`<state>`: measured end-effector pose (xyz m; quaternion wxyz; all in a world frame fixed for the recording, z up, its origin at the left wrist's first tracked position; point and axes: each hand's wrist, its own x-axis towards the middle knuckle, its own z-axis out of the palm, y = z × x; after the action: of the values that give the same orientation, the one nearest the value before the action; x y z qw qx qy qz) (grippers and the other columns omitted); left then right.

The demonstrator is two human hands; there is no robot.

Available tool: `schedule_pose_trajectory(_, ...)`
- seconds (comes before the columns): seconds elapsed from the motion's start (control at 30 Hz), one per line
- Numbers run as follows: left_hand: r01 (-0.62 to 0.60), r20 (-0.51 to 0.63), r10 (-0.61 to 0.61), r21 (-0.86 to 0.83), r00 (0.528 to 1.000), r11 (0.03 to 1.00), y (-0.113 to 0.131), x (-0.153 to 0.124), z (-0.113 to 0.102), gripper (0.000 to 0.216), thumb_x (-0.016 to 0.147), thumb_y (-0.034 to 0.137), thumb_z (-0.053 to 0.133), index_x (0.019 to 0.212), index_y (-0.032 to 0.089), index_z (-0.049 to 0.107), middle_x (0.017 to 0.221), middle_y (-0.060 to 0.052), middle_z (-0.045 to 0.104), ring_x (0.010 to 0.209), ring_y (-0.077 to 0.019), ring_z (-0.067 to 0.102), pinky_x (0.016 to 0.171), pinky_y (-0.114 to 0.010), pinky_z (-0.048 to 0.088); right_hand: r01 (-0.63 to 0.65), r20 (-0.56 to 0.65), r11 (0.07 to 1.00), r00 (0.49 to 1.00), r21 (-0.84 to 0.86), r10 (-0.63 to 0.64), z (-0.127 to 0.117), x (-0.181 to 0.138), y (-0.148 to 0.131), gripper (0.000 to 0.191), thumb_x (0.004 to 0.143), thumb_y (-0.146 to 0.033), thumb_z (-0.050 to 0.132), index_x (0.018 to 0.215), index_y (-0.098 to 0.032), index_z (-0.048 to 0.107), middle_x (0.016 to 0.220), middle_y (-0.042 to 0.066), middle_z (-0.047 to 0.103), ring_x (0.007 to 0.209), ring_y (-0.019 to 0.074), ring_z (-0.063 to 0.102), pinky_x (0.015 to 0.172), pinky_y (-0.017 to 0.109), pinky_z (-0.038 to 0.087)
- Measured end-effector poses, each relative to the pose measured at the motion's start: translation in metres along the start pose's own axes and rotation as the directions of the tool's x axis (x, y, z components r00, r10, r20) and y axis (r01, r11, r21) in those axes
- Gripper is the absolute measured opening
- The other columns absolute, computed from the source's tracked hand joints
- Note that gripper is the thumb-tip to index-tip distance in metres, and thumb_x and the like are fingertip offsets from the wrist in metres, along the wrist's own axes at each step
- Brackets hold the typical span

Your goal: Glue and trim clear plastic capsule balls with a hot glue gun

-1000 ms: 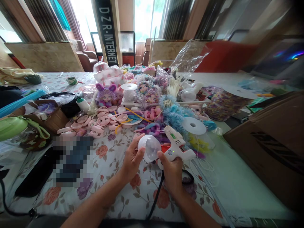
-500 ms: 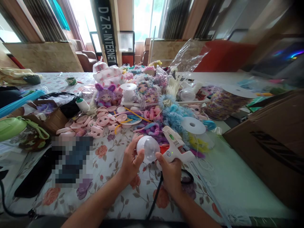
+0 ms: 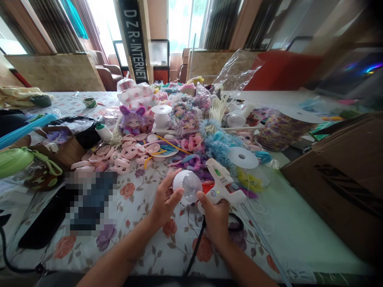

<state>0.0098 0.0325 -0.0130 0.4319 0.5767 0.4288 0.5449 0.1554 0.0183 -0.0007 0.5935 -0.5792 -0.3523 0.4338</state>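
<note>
My left hand (image 3: 166, 196) is closed round the left side of a round white hollow piece (image 3: 189, 186), whose smooth greyish face is turned towards my right. Its exact kind does not show. A white hot glue gun (image 3: 223, 187) with an orange part near the trigger is in my right hand (image 3: 216, 209). My right thumb comes up against the edge of the white piece. Below the gun hangs a black cord (image 3: 196, 247). Just beyond my hands lie purple fuzzy strands (image 3: 191, 161) and a light blue fluffy trim (image 3: 220, 141) beside a white spool (image 3: 243, 158).
Pink doll face parts (image 3: 121, 163) lie left of centre, with dressed dolls (image 3: 133, 119) behind. At right stands a large cardboard box (image 3: 335, 179). A black phone-like slab (image 3: 44, 219) and a green-lidded jar (image 3: 38, 175) are on the left. Clear wrap (image 3: 239, 75) rises at the back.
Both hands, with the white piece and the glue gun, have shifted very slightly to the right. Their grips look the same, and the surrounding things have stayed put.
</note>
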Motion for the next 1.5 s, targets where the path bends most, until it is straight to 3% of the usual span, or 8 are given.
schedule_pose_trajectory(0.27,0.025,-0.028,-0.021,0.145,0.999,0.989,-0.002,-0.002,-0.001,0.052,0.090,0.051,0.054,0.133,0.021,0.054,0.128,-0.011,0.062,0.116,-0.0272,0.057,0.098,-0.035,0.045,-0.025,-0.013,0.999,1.000,-0.038,0.024,0.000,0.000,0.004,0.059,0.058,-0.059,0.081,0.093,-0.017,0.059,0.060,-0.001,0.062,0.051,0.0181,0.057,0.047,0.029,0.047)
schedule_pose_trajectory(0.5,0.109,0.019,-0.108,-0.076,0.994,0.991,0.002,0.009,-0.004,0.060,0.084,0.057,0.061,0.129,0.018,0.057,0.129,-0.011,0.062,0.114,-0.0278,0.058,0.096,-0.034,0.047,-0.090,-0.005,0.993,0.996,-0.071,0.090,0.004,0.001,-0.002,0.060,0.054,-0.064,0.080,0.086,-0.017,0.061,0.054,-0.001,0.061,0.048,0.0189,0.056,0.046,0.031,0.045)
schedule_pose_trajectory(0.8,0.145,0.041,-0.142,-0.079,0.989,0.986,0.006,0.009,-0.004,0.054,0.085,0.052,0.062,0.128,0.020,0.056,0.133,-0.010,0.058,0.119,-0.0276,0.055,0.098,-0.034,0.046,-0.007,-0.003,0.993,1.000,-0.115,0.007,0.000,0.003,0.007,0.059,0.058,-0.061,0.079,0.091,-0.015,0.064,0.058,0.001,0.062,0.052,0.0190,0.056,0.050,0.030,0.045)
schedule_pose_trajectory(0.97,0.151,0.067,-0.140,-0.197,0.988,0.969,0.008,0.011,-0.003,0.063,0.077,0.055,0.070,0.127,0.019,0.057,0.130,-0.011,0.059,0.114,-0.0276,0.057,0.094,-0.033,0.048,0.005,-0.001,0.994,1.000,-0.106,-0.005,0.001,0.002,0.005,0.053,0.060,-0.059,0.079,0.086,-0.016,0.063,0.060,0.002,0.063,0.050,0.0186,0.055,0.050,0.031,0.047)
schedule_pose_trajectory(1.1,0.183,0.157,-0.139,-0.313,0.978,0.932,0.009,0.012,-0.006,0.084,0.061,0.057,0.083,0.133,0.022,0.054,0.134,-0.012,0.057,0.117,-0.0312,0.056,0.092,-0.033,0.050,0.037,-0.031,0.995,0.999,-0.092,-0.040,0.001,0.002,0.000,0.051,0.056,-0.054,0.081,0.085,-0.016,0.062,0.072,0.005,0.067,0.059,0.0205,0.059,0.058,0.033,0.051)
schedule_pose_trajectory(1.3,0.228,0.354,-0.107,-0.322,0.929,0.919,0.011,0.012,-0.014,0.110,0.052,0.043,0.092,0.147,0.034,0.037,0.149,-0.009,0.044,0.132,-0.0349,0.046,0.105,-0.039,0.045,0.079,-0.118,0.989,0.989,-0.125,-0.094,-0.005,0.006,0.001,0.057,0.054,-0.052,0.080,0.095,-0.015,0.064,0.089,0.008,0.068,0.077,0.0235,0.061,0.075,0.038,0.049)
schedule_pose_trajectory(1.5,0.271,0.447,-0.104,-0.329,0.889,0.905,0.013,0.012,-0.015,0.123,0.051,0.024,0.094,0.151,0.037,0.025,0.150,-0.008,0.044,0.134,-0.0330,0.044,0.108,-0.038,0.041,0.070,-0.129,0.993,0.988,-0.100,-0.083,-0.007,0.009,0.005,0.060,0.053,-0.054,0.080,0.097,-0.015,0.064,0.087,0.008,0.067,0.075,0.0227,0.060,0.073,0.038,0.049)
